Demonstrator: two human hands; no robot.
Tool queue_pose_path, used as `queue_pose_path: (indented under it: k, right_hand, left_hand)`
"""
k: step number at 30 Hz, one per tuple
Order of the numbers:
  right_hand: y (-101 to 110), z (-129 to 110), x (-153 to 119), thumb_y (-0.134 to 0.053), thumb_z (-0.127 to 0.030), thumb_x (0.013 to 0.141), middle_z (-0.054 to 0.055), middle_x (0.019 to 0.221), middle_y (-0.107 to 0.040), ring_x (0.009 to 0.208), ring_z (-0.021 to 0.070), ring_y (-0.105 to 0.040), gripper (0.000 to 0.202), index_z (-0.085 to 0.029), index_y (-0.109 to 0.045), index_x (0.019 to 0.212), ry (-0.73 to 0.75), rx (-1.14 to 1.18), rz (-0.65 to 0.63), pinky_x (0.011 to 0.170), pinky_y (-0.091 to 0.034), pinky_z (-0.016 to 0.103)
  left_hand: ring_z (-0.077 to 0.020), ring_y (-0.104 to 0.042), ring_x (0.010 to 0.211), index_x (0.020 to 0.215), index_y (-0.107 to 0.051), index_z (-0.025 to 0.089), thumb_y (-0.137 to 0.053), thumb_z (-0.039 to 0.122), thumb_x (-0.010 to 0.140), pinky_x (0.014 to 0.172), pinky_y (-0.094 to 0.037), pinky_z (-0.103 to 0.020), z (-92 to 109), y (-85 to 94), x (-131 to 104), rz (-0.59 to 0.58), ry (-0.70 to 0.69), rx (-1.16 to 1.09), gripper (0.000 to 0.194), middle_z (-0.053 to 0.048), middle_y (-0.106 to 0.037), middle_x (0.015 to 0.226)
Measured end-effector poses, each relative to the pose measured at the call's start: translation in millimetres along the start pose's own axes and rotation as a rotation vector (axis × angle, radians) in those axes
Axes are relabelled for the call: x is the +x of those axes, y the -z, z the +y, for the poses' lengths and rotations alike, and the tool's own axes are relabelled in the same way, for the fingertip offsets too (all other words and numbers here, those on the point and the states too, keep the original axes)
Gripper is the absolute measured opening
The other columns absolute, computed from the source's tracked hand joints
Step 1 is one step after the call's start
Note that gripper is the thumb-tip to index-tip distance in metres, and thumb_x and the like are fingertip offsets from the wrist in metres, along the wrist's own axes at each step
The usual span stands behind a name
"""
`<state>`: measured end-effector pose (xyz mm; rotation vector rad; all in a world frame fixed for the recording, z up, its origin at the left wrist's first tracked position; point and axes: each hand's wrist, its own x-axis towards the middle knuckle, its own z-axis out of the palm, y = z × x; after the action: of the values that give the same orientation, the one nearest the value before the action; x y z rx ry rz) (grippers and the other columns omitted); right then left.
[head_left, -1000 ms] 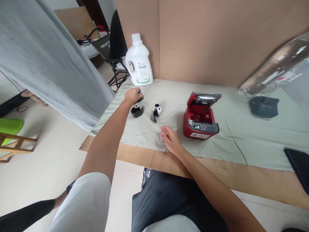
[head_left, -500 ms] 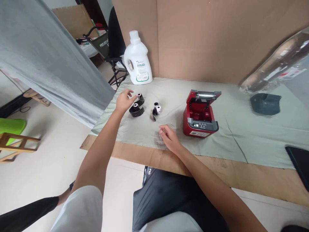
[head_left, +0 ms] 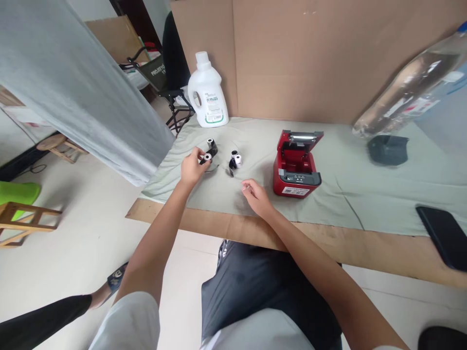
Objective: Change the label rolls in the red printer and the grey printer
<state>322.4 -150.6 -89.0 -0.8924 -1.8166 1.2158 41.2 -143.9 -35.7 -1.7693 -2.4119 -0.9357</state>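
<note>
My left hand (head_left: 192, 166) grips a black ribbon roll (head_left: 206, 158) on the grey-green cloth (head_left: 339, 194). A second black roll (head_left: 210, 144) lies just behind it. A third roll with a white core (head_left: 235, 160) sits to the right. My right hand (head_left: 255, 194) rests on the cloth in front of that roll, fingers loosely curled and holding nothing I can see. A red label printer (head_left: 296, 163) stands to the right of my right hand with its lid up.
A white detergent bottle (head_left: 207, 92) stands at the back by the cardboard wall (head_left: 310, 53). A dark tray (head_left: 387, 149) and a clear plastic bag (head_left: 408, 92) lie at the right; a black phone (head_left: 443, 236) rests on the wooden table edge. Grey fabric (head_left: 73, 82) hangs left.
My left hand set one black roll down behind the others, drew back and closed on the nearer black roll. My right hand stayed almost still.
</note>
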Motion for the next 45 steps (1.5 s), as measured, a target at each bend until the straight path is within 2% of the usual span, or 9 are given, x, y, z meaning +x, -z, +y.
queue_pose_path:
  k: [9,13,18,21,24,31,35,40,45]
  right_hand:
    - [16.3,-32.0,-5.2,-0.072,-0.055,0.081,0.0,0.089,-0.066,0.066,0.0139,-0.054,0.045,-0.026,-0.06,0.112,-0.148,0.364,0.121,0.058,-0.041,0.028]
    - [30.6,-40.5,-18.7,-0.078,-0.052,0.074,0.0,0.082,-0.065,0.066,0.0144,-0.057,0.045,-0.024,-0.062,0.105,-0.275,0.4,0.159,0.055,-0.041,0.027]
    - [50.7,-42.6,-48.4,-0.071,-0.034,0.074,0.001,0.093,-0.07,0.075,0.017,-0.064,0.035,-0.026,-0.063,0.107,-0.269,0.435,0.176,0.056,-0.046,0.028]
    - [64.6,-45.8,-61.1,-0.066,-0.025,0.075,0.002,0.103,-0.071,0.097,0.0213,-0.069,0.031,-0.026,-0.063,0.106,-0.126,0.395,0.206,0.073,-0.057,0.033]
    - [80.4,-50.3,-68.2,-0.063,-0.02,0.08,0.003,0.109,-0.072,0.107,0.0218,-0.069,0.03,-0.027,-0.062,0.109,-0.023,0.31,0.217,0.087,-0.059,0.037]
    - [118.1,-75.0,-69.8,-0.069,-0.022,0.083,0.006,0.102,-0.069,0.083,0.0205,-0.066,0.023,-0.024,-0.065,0.105,0.081,-0.311,0.294,0.07,-0.055,0.035]
    - [153.7,-87.1,-45.9,-0.065,-0.02,0.086,0.008,0.1,-0.072,0.088,0.0238,-0.067,0.022,-0.022,-0.068,0.108,0.126,-0.492,0.232,0.077,-0.054,0.038]
    - [199.4,-76.1,12.0,-0.062,-0.015,0.086,0.007,0.108,-0.077,0.092,0.025,-0.067,0.03,-0.022,-0.075,0.112,0.114,-0.677,0.065,0.081,-0.052,0.04]
    - [203.3,-42.8,57.4,-0.071,-0.006,0.075,0.005,0.088,-0.076,0.092,0.0288,-0.065,0.028,-0.027,-0.08,0.091,0.07,-0.755,-0.047,0.08,-0.048,0.041]
  left_hand:
    - [-0.0237,-0.069,0.101,0.097,-0.057,0.022,-0.066,0.031,0.097,0.089,-0.047,-0.036,94.9,-10.5,-96.5,0.095,-0.555,-0.115,0.013,-0.008,-0.077,0.11]
    - [-0.0229,-0.068,0.099,0.097,-0.061,0.023,-0.066,0.036,0.1,0.085,-0.046,-0.037,117.4,-21.5,-124.1,0.105,-0.705,-0.115,0.014,-0.006,-0.079,0.106]
    - [-0.0258,-0.066,0.118,0.11,-0.062,0.024,-0.075,0.035,0.093,0.099,-0.048,-0.041,138.6,-33.4,-141.2,0.112,-0.675,-0.194,0.023,-0.007,-0.077,0.12]
    - [-0.029,-0.063,0.13,0.129,-0.057,0.022,-0.077,0.031,0.088,0.106,-0.05,-0.045,159.7,-36.3,-149.9,0.111,-0.585,-0.271,0.046,-0.013,-0.069,0.138]
    - [-0.027,-0.069,0.122,0.138,-0.052,0.022,-0.075,0.027,0.086,0.104,-0.054,-0.042,179.9,-39.2,-155.0,0.057,-0.495,-0.339,0.057,-0.011,-0.071,0.133]
    - [-0.0271,-0.072,0.116,0.137,-0.055,0.023,-0.069,0.017,0.083,0.103,-0.057,-0.042,215.9,-52.9,-148.0,0.126,-0.45,-0.34,0.056,-0.01,-0.073,0.127]
    - [-0.0285,-0.069,0.121,0.143,-0.049,0.022,-0.073,0.025,0.086,0.103,-0.057,-0.043,237.9,-53.3,-139.8,0.101,-0.372,-0.381,0.062,-0.013,-0.069,0.133]
    - [-0.0253,-0.07,0.112,0.154,-0.035,0.021,-0.077,0.033,0.088,0.089,-0.063,-0.038,248.4,-57.5,-144.9,-0.063,-0.298,-0.515,0.079,-0.018,-0.057,0.144]
    - [-0.0276,-0.067,0.12,0.152,-0.04,0.022,-0.07,0.027,0.093,0.092,-0.064,-0.04,242.2,-69.3,-154.3,-0.14,-0.472,-0.539,0.067,-0.02,-0.047,0.152]
